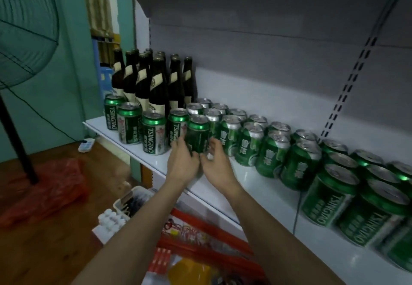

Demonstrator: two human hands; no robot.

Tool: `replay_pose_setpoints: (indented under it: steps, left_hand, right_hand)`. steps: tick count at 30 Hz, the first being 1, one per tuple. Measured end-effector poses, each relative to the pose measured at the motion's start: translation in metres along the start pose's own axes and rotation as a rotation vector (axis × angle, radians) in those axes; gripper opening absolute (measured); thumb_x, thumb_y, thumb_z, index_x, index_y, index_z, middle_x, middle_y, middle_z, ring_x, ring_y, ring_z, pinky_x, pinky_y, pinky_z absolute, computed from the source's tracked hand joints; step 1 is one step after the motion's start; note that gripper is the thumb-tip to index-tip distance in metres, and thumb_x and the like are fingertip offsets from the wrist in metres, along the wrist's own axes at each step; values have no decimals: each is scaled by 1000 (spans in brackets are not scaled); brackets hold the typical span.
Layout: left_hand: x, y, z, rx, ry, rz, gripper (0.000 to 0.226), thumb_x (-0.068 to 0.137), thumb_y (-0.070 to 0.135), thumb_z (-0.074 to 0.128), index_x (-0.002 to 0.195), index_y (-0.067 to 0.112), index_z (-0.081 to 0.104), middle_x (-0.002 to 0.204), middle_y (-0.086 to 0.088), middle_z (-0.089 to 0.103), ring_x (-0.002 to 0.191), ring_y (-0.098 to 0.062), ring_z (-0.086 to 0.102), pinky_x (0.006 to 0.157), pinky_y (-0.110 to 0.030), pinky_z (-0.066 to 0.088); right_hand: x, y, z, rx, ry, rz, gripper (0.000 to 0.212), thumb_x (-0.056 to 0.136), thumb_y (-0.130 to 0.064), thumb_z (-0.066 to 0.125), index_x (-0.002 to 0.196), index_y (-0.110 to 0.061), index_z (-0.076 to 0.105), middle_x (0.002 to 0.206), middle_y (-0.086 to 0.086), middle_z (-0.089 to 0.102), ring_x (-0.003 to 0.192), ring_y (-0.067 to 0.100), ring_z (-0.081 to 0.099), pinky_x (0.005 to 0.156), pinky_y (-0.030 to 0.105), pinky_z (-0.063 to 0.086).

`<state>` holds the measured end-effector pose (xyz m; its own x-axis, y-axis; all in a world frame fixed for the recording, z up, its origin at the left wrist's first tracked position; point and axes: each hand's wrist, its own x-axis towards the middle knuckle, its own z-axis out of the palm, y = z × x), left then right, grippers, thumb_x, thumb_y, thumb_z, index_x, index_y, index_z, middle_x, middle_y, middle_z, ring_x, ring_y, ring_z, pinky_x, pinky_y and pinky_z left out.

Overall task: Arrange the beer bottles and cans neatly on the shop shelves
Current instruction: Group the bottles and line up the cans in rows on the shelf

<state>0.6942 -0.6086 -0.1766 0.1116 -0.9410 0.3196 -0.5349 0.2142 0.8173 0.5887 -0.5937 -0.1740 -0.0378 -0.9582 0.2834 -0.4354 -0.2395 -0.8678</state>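
Note:
A green beer can [198,134] stands at the front of the white shelf [256,186]. My left hand [184,159] grips its left side and my right hand [215,158] grips its lower right side. Left of it a row of green Tsingtao cans [153,136] lines the shelf's front edge. Behind that row stand several dark brown beer bottles [159,88] with cream labels. To the right, several rows of green cans [274,150] run along the shelf toward the near right corner.
A standing fan [24,28] on a black pole is at the left, beside a red plastic bag [51,186] on the brown floor. Below the shelf lie red-packaged goods [200,240] and a white basket [131,202]. A grey shelf board hangs overhead.

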Motion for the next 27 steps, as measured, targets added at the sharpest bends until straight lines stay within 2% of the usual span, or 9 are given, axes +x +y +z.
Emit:
replay_pose_setpoints:
  steps: [3,7,10,12,14,16,21,25,27]
  left_hand:
    - [9,-9,-2,2,-13,11,54,90,5,52,141,18,40,131,-7,45,111,-27,55,91,-39,46]
    - [7,-20,-5,-226,-5,46,33,83,-9,45,100,18,53,105,-1,56,99,-17,55,75,-26,40]
    - [8,-24,-6,-320,-51,-18,23,84,3,48,87,25,52,96,2,60,94,-19,58,81,-40,48]
    - [11,-24,-7,-432,-64,-82,22,85,7,50,95,27,54,96,0,61,95,-23,62,92,-48,50]
    - [12,-24,-8,-487,-99,-95,31,91,-2,50,112,20,57,92,0,59,93,-19,62,97,-41,49]
    - [13,-23,-8,-471,-124,-64,38,90,-8,47,111,20,62,91,1,60,94,-18,62,98,-37,49]
    - [9,-21,-9,-500,-121,-68,24,92,-3,46,93,16,60,103,-5,66,98,-23,62,89,-32,49]
    - [7,-18,-10,-525,-156,-49,27,99,6,44,118,15,60,106,-1,65,100,-16,64,79,-16,50]
    - [6,-19,-11,-482,-177,-29,30,101,9,43,123,19,61,110,2,66,101,-9,63,83,-14,49]
  right_hand:
    - [9,9,0,78,-7,33,53,98,-13,56,146,-17,33,135,-9,49,120,7,49,103,25,41]
    - [8,10,-5,171,48,64,56,94,-23,64,142,-17,34,121,-8,56,107,3,56,93,22,44]
    - [8,16,-3,174,76,57,68,85,-32,76,136,-19,32,133,1,50,121,15,53,104,34,46]
    - [7,19,0,157,119,27,67,80,-31,81,126,-22,33,132,3,48,120,19,53,104,39,47]
    - [8,21,0,158,145,4,64,79,-28,82,121,-23,33,129,4,48,118,19,54,103,39,48]
    - [9,21,-1,164,137,-7,60,83,-25,79,123,-22,34,130,4,48,120,18,53,105,37,46]
    - [9,22,-6,264,51,15,54,92,-15,63,138,-25,38,131,-1,52,116,11,52,100,30,41]
    - [13,24,1,187,77,15,72,79,-28,78,140,-25,39,132,-2,54,121,15,55,105,39,47]
    - [12,25,2,171,94,15,79,76,-31,83,140,-22,38,131,-3,55,120,13,56,103,37,49]
